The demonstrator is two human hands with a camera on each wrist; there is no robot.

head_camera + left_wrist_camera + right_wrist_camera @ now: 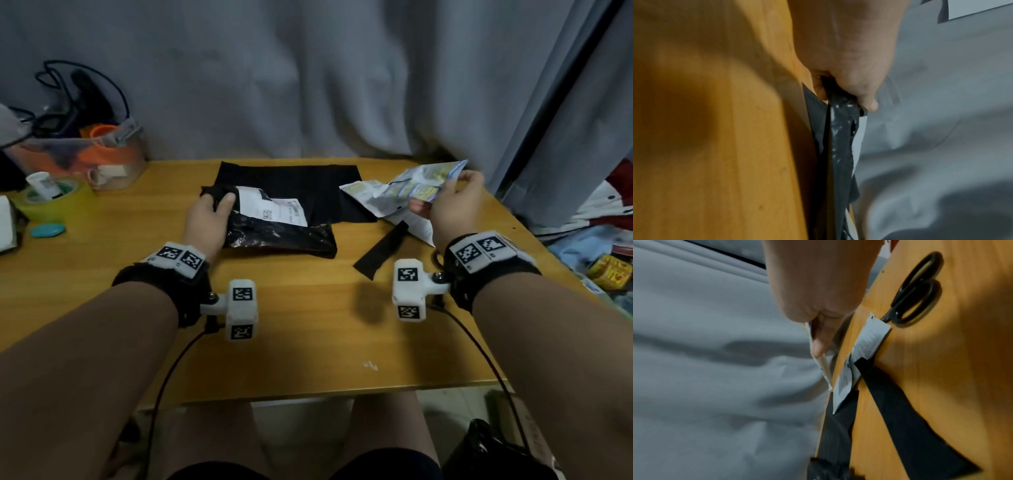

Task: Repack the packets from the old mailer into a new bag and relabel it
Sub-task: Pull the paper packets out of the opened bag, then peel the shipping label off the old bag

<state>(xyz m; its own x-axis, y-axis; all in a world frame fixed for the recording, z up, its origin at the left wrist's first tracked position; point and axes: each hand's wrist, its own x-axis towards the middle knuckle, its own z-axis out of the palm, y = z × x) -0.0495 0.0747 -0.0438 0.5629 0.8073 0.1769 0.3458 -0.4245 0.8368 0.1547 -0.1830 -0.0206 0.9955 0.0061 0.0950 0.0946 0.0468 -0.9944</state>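
From the head view, the left hand (209,214) grips the crumpled open end of the old black mailer (281,234), thumb on top and fingers curled into the plastic; the mailer lies at the middle of the wooden table (308,335), its white shipping label (270,207) facing up; behind it, toward twelve o'clock, a flat new black bag (291,178) is spread out; the right hand (452,202), at two o'clock, pinches a bundle of pale printed packets (411,186) lifted above the table; a cut black strip (382,251) lies at four o'clock from the mailer; rolls of tape (51,198) and a clear bin (85,154) sit at ten o'clock.

From the left wrist, the left hand (842,65) has thumb and fingers closed round gathered black mailer (840,138) plastic, beside the table (725,129).

From the right wrist, the right hand (818,296) pinches the packets (823,366) edge-on between thumb and fingers; black-handled scissors (914,292) lie at one o'clock on the table (962,369), blades under a white printed sheet (865,344); the black strip (910,426) runs toward five o'clock.
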